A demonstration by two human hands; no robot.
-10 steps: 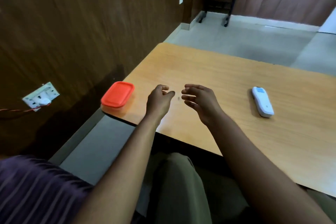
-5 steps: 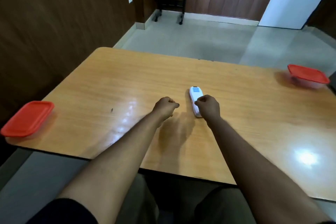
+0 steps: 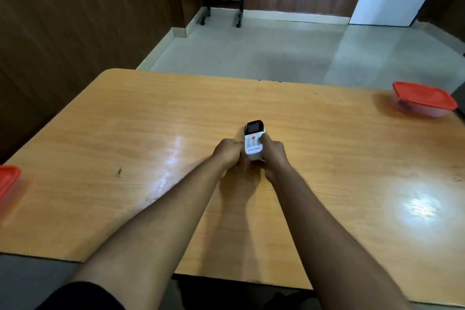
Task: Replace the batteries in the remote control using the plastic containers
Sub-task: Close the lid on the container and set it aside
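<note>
At the center of the frame, two bare hands close around a white remote control. The left hand grips its left side, and the right hand wraps its right side, thumb lying on the button face. The remote is raised at its lower end, buttons facing the camera. Its long axis runs up and down the frame, dark display end pointing toward the top, away from the person. The battery cover is on the hidden back.

Both forearms reach in from the bottom edge over a glossy wooden table. A red-lidded plastic container sits at the far right edge, well apart from the hands; another red-lidded container is cut off at the left edge.

Likely risk: turning it over with only a fingertip grip could let the smooth casing slip onto the table.
</note>
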